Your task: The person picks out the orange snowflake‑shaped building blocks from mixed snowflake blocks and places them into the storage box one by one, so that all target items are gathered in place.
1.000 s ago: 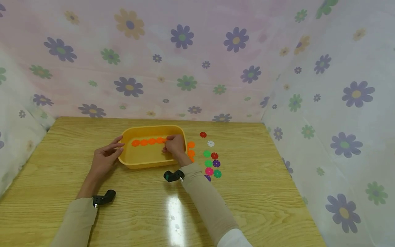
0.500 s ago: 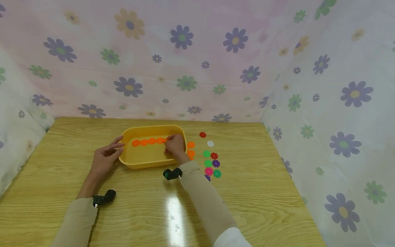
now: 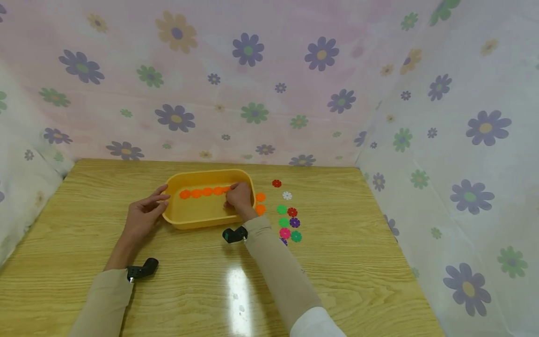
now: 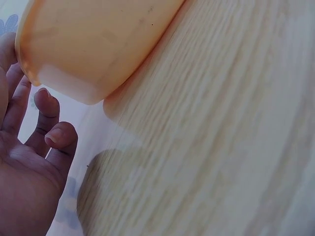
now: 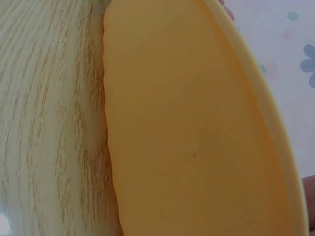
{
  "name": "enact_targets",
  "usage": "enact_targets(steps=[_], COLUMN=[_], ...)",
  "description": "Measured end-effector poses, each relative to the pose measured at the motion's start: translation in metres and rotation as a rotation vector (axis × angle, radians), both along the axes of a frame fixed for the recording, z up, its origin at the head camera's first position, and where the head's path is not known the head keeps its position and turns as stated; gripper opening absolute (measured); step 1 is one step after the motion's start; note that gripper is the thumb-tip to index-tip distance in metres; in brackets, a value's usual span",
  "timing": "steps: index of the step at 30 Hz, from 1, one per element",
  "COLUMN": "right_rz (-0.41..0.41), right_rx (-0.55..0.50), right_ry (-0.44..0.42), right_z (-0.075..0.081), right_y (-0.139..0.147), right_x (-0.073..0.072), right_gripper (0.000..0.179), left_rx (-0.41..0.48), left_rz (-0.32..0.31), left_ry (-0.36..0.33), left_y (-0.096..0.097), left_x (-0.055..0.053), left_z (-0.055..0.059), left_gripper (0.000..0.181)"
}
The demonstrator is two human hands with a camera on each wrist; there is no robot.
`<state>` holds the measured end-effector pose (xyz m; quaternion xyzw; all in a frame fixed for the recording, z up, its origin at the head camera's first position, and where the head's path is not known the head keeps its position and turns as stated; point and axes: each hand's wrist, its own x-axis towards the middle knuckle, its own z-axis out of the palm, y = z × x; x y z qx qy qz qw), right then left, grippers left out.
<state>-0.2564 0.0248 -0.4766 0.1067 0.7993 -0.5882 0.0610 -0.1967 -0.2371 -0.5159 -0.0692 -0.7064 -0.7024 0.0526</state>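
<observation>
A yellow plastic tray (image 3: pixel 202 213) lies on the table, with several orange notched, flower-like discs (image 3: pixel 196 193) in a row along its far inner side. My left hand (image 3: pixel 143 217) holds the tray's left end, index finger and thumb at the rim; the left wrist view shows the other fingers (image 4: pixel 47 103) loosely curled below it. My right hand (image 3: pixel 240 199) reaches inside the tray at its right, fingers curled at the last orange disc (image 3: pixel 226 189), which they partly cover. In the right wrist view the tray's outer wall (image 5: pixel 197 123) hides nearly all of that hand.
Right of the tray, more discs lie on the wooden table (image 3: pixel 353 262): orange (image 3: pixel 260 197), red (image 3: pixel 276 183), white (image 3: pixel 287 195), green (image 3: pixel 281 209), purple (image 3: pixel 294 223) and pink (image 3: pixel 285 233). A flowered cloth (image 3: pixel 210 93) stands behind and at both sides.
My right hand stays at the row's right end, shifting only slightly. My left hand and the tray are practically still.
</observation>
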Motion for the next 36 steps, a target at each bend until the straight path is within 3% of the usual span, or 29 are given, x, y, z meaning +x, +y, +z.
enact_targets(steps=[10, 17, 28, 36], right_rz=[0.016, 0.022, -0.06, -0.05], right_rx=[0.056, 0.055, -0.162, -0.263], right_ry=[-0.019, -0.017, -0.017, -0.015], right_z=[-0.0036, -0.0042, -0.0002, 0.0019], right_y=[-0.0004, 0.0007, -0.0021, -0.0005], right_x=[-0.0072, -0.0088, -0.0064, -0.0072], right_gripper=[0.028, 0.022, 0.029, 0.025], left_rx=[-0.003, -0.055, -0.054, -0.022], left_rz=[-0.001, 0.021, 0.027, 0.026], left_ry=[0.017, 0.003, -0.008, 0.031], left_y=[0.0003, 0.0001, 0.0012, 0.0028], left_x=[-0.0001, -0.0009, -0.0007, -0.0012], left_z=[0.0008, -0.0005, 0.0019, 0.0013], left_gripper=[0.037, 0.037, 0.039, 0.036])
